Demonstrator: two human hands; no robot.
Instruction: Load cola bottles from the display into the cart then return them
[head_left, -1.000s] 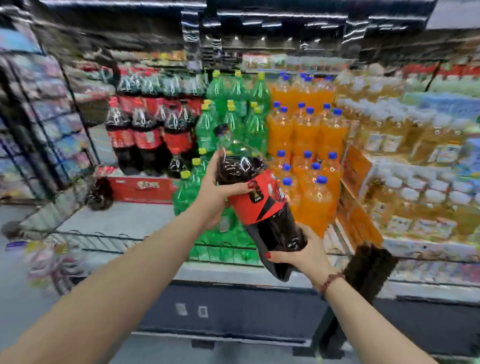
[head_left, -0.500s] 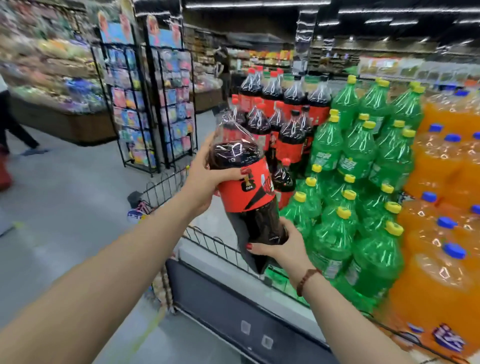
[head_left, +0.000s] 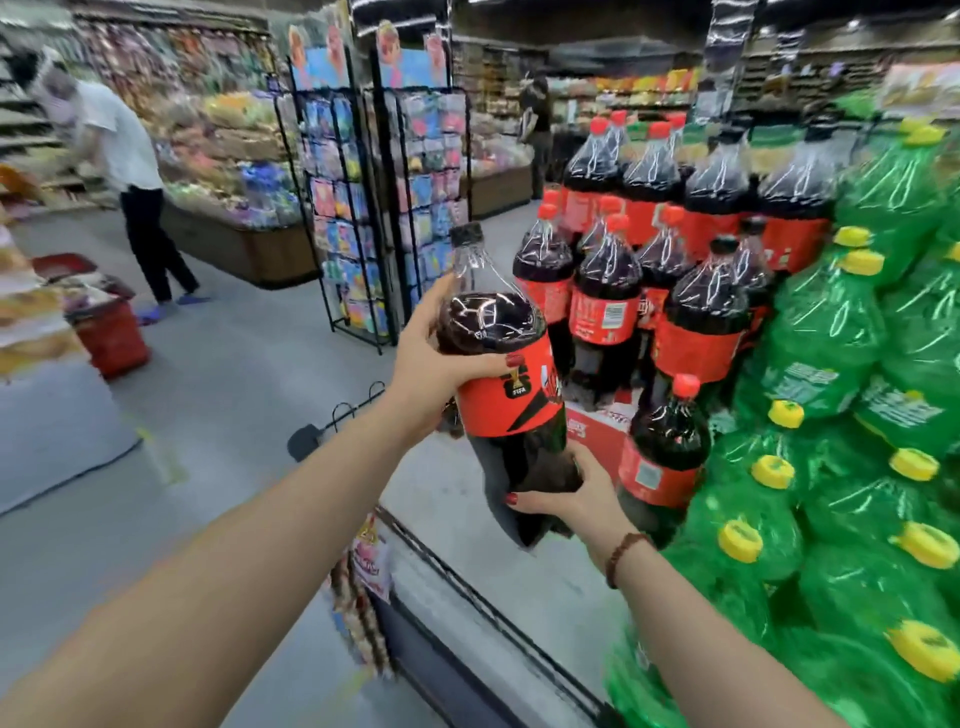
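Gripping the base of a tilted cola bottle (head_left: 511, 405), the right hand (head_left: 574, 499) curls beneath it while the left hand (head_left: 441, 364) clasps its shoulder. Beyond stand displayed cola bottles (head_left: 696, 312) beside green bottles (head_left: 841, 364).

The cola bottle (head_left: 488, 322) was clear, glossy plastic with a smooth red label (head_left: 511, 402). The green bottles (head_left: 841, 332) shone under crinkled plastic film, the card rack (head_left: 387, 208) was thin black metal wire, and the floor (head_left: 234, 389) looked matt and smooth.
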